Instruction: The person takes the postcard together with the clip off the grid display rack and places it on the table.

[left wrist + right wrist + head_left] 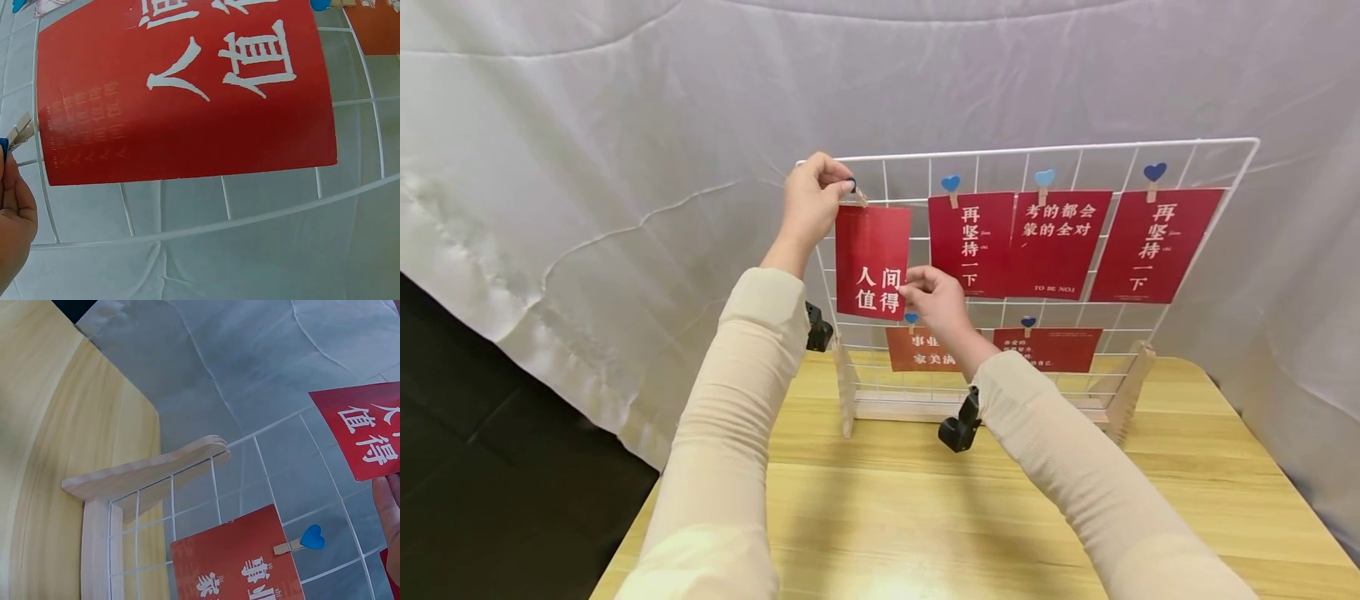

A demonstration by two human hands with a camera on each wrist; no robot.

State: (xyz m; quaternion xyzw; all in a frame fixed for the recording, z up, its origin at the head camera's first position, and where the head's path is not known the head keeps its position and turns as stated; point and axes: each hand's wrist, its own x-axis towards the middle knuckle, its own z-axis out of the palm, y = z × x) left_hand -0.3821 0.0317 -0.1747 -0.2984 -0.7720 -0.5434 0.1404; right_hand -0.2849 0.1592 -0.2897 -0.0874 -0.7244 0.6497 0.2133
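Note:
At the grid's upper left, my left hand (811, 204) pinches a small wooden clothespin (21, 129) with a dark blue head. The clothespin is at the top edge of a red card (871, 237) with white characters. In the left wrist view, its tip lies close to the card's edge; whether it bites the card I cannot tell. My right hand (942, 304) holds the same card by its lower right edge, thumb and fingertips together. The card hangs upright in front of the white wire grid (1000, 152).
Heart-topped clothespins hold other cards on the grid: a red card (1157, 250) at right, an orange-red card (231, 556) and a dark red card (1075, 348) below. Wooden feet (844, 392) support the grid on a wooden table (880, 517). Pale curtain (625, 125) hangs behind.

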